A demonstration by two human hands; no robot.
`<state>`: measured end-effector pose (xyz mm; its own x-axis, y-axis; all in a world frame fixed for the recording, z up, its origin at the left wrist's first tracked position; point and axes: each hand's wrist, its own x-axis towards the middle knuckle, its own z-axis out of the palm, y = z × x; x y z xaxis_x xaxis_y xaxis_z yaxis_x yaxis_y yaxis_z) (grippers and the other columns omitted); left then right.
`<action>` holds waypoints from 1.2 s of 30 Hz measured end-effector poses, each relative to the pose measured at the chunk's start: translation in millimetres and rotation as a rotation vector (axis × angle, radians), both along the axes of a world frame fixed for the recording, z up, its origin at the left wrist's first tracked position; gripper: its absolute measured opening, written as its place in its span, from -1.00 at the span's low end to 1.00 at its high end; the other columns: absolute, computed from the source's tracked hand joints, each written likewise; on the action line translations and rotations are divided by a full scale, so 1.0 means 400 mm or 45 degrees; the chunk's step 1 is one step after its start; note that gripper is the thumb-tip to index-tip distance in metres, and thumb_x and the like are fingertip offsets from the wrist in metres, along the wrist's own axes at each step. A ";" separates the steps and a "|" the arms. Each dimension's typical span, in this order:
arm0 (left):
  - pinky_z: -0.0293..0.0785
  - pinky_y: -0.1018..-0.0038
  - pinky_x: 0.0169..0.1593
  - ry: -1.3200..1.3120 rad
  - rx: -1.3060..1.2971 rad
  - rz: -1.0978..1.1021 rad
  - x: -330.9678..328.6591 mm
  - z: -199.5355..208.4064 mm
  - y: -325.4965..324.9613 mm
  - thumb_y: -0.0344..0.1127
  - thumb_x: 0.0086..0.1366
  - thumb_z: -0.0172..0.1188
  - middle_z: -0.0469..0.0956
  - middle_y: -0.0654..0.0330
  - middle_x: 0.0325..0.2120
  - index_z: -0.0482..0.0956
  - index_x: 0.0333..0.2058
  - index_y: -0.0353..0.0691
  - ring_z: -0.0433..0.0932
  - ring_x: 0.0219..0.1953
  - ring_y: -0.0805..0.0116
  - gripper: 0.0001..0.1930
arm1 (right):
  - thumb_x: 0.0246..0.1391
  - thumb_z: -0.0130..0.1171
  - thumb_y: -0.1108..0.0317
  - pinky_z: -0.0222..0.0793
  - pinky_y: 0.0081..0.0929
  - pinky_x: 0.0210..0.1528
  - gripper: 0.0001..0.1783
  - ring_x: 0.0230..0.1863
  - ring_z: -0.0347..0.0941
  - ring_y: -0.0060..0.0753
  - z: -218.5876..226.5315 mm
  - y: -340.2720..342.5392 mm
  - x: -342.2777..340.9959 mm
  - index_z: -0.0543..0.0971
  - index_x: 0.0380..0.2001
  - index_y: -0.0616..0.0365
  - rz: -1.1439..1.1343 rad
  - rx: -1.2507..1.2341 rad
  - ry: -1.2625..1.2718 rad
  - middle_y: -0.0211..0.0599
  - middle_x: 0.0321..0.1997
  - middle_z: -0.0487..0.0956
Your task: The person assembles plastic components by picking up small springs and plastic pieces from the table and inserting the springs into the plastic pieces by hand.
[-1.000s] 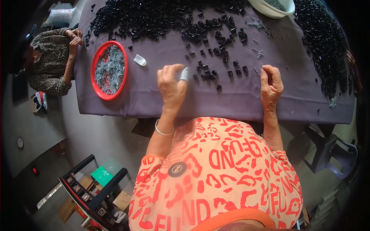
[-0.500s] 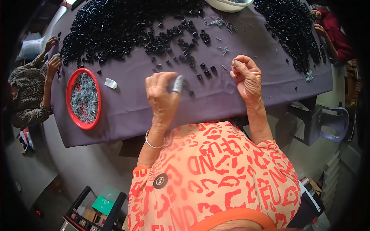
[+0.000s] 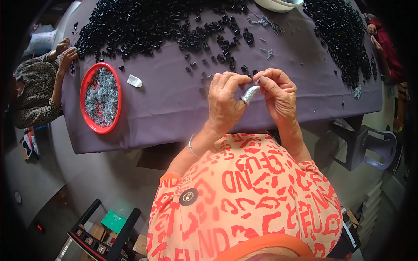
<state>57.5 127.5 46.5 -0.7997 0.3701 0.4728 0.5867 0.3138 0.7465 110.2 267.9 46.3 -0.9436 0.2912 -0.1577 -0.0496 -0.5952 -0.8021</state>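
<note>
In front of my chest both hands meet over the cloth, fingertips nearly touching. My left hand is closed in a pinch, its thumb wrapped in a silvery cover. My right hand pinches beside it with thumb and index finger. Something tiny shows at the fingertips, too small to name. Just beyond them lie loose small black pieces, part of a large heap of black pieces. Thin grey pins are scattered farther off.
A red oval basket of fine grey pieces stands at left, near a white finger cover. A pale bowl and a second black heap lie far right. People work at both sides. A grey plastic chair stands right.
My left hand has moved right and up to meet my right hand, whose fingers now pinch close to it. The whole view has shifted slightly.
</note>
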 end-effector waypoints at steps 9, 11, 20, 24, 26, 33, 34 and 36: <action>0.34 0.38 -0.35 -0.076 -0.014 -0.024 -0.017 -0.006 0.003 -0.48 -0.08 0.28 0.47 0.24 -0.53 0.52 -0.47 -0.19 0.43 -0.44 0.26 -0.85 | 0.04 0.14 0.57 0.29 -0.75 -0.26 -0.89 -0.33 0.40 -0.66 -0.002 -0.027 -0.005 0.55 -0.32 0.25 -0.107 0.257 -0.012 -0.31 -0.29 0.57; 0.30 0.34 -0.35 -0.009 -0.075 -0.044 -0.017 0.003 0.012 -0.47 -0.05 0.25 0.44 0.23 -0.53 0.48 -0.49 -0.19 0.42 -0.43 0.21 -0.87 | 0.03 0.16 0.56 0.28 -0.76 -0.29 -0.89 -0.37 0.37 -0.70 -0.008 -0.024 -0.002 0.55 -0.32 0.23 -0.147 0.292 -0.073 -0.36 -0.32 0.57; 0.32 0.26 -0.29 -0.460 0.004 -0.216 -0.020 -0.013 0.048 -0.36 0.15 0.09 0.40 0.05 -0.48 0.42 -0.40 -0.28 0.39 -0.37 0.04 -0.88 | 0.00 0.16 0.58 0.29 -0.76 -0.34 -0.89 -0.44 0.36 -0.69 -0.002 0.015 -0.004 0.52 -0.35 0.22 -0.030 0.256 -0.107 -0.43 -0.38 0.53; 0.30 0.21 -0.30 -0.786 0.142 -0.341 -0.042 -0.041 0.077 -0.30 0.18 0.00 0.36 -0.05 -0.52 0.37 -0.47 -0.30 0.37 -0.38 -0.08 -0.83 | 0.03 0.05 0.63 0.26 -0.72 -0.29 -0.91 -0.41 0.32 -0.66 0.000 0.018 -0.017 0.46 -0.38 0.23 -0.337 1.415 0.326 -0.33 -0.27 0.51; 0.31 0.22 -0.33 -0.587 0.113 -0.222 -0.057 -0.048 0.073 -0.28 0.13 0.07 0.39 0.02 -0.55 0.41 -0.52 -0.26 0.39 -0.41 -0.01 -0.83 | 0.05 0.04 0.62 0.28 -0.73 -0.28 -0.90 -0.40 0.34 -0.66 -0.006 0.019 -0.025 0.45 -0.36 0.21 -0.387 0.847 0.084 -0.33 -0.28 0.52; 0.23 0.28 -0.29 0.216 -0.471 0.068 -0.077 -0.066 0.161 -0.34 -0.09 0.21 0.41 0.23 -0.57 0.44 -0.57 -0.14 0.39 -0.40 0.21 -0.88 | 0.09 0.03 0.62 0.35 -0.73 -0.25 -0.90 -0.36 0.39 -0.67 -0.080 0.091 -0.022 0.46 -0.33 0.20 -0.404 0.977 -0.049 -0.39 -0.32 0.53; 0.23 0.29 -0.30 0.267 -0.459 0.064 -0.077 -0.075 0.157 -0.36 -0.11 0.21 0.41 0.23 -0.57 0.43 -0.57 -0.13 0.39 -0.40 0.21 -0.87 | 0.09 0.03 0.62 0.35 -0.73 -0.25 -0.90 -0.36 0.39 -0.67 -0.089 0.088 -0.018 0.46 -0.33 0.20 -0.388 0.969 -0.051 -0.39 -0.32 0.53; 0.24 0.31 -0.30 0.252 -0.444 0.035 -0.075 -0.061 0.118 -0.36 -0.11 0.25 0.42 0.21 -0.56 0.44 -0.54 -0.13 0.39 -0.40 0.22 -0.85 | 0.09 0.02 0.63 0.35 -0.73 -0.23 -0.87 -0.35 0.39 -0.67 -0.111 0.091 0.000 0.45 -0.31 0.20 -0.413 1.122 -0.122 -0.40 -0.32 0.53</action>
